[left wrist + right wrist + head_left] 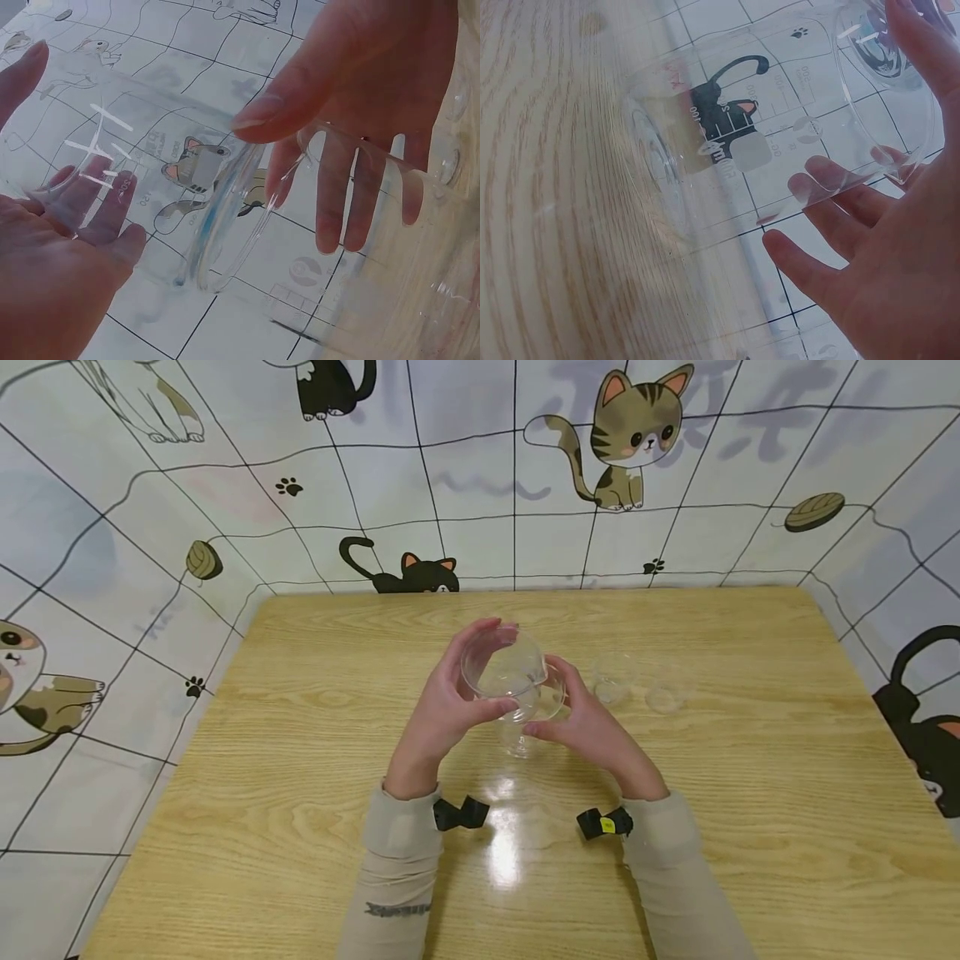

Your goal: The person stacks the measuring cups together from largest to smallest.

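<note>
Beakers: I hold two of clear glass over the middle of the table, the upper beaker [504,672] in my left hand [450,697], the lower beaker [757,150] in my right hand [588,720].
Left fingers: curled round the upper beaker near its mouth.
Right fingers: gripping the lower beaker near its rim, thumb on one side and fingers on the other.
Wrist views: my right wrist shows the lower beaker's printed scale and its base close to the wood; from my head that print is lost.
Head view: both my sleeves show here, with a small glass vessel [612,689] beyond my right hand and a second vessel [664,696] just beside it, both faint.
Table: pale grained wood [300,735], glare between my forearms.
Walls: white with black grid lines, paw prints and cats, one a tabby cat [633,439].
Upper beaker's axis: tilted, mouth up, spout to my right, base at the lower beaker's mouth; whether inside it, I cannot tell.
Lower beaker's axis: near upright, mouth up.
</note>
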`<state>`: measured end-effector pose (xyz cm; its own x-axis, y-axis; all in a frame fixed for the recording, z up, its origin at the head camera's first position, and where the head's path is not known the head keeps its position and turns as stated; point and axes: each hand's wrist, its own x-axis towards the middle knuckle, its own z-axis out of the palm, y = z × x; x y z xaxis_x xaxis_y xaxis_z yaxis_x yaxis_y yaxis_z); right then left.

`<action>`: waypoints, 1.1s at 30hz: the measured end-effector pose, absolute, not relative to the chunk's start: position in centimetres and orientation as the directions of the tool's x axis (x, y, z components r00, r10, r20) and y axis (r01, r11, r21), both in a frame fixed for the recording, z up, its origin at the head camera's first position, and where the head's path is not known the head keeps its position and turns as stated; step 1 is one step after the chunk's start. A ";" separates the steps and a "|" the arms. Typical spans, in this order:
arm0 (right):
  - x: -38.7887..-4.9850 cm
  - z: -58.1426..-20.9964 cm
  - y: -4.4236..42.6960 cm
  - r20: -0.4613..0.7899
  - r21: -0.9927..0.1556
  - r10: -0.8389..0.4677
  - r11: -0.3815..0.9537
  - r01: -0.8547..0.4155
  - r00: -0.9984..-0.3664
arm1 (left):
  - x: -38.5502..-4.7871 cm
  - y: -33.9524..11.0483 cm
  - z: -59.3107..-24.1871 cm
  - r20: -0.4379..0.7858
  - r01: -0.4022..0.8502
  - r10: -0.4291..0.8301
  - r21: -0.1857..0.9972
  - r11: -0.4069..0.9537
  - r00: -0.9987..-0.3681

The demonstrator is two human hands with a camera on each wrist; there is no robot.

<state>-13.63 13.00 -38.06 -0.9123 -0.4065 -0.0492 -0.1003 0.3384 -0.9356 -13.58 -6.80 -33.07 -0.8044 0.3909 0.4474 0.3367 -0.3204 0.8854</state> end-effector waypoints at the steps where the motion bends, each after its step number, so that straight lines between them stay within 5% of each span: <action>1: -13.6 -38.0 13.0 -0.051 -0.936 -0.405 0.339 -0.098 -0.913 | -13.6 -6.7 -33.1 0.457 0.341 0.388 0.879 -0.332 -0.800; 13: -13.7 -37.8 12.9 -0.084 -0.934 -0.391 0.350 -0.064 -0.917 | -13.7 -6.3 -33.1 0.534 0.422 0.337 0.836 -0.351 -0.776; 33: -13.6 -38.1 12.9 -0.062 -0.943 -0.393 0.324 -0.075 -0.918 | -13.7 -5.0 -33.2 0.509 0.501 0.360 0.857 -0.122 -0.782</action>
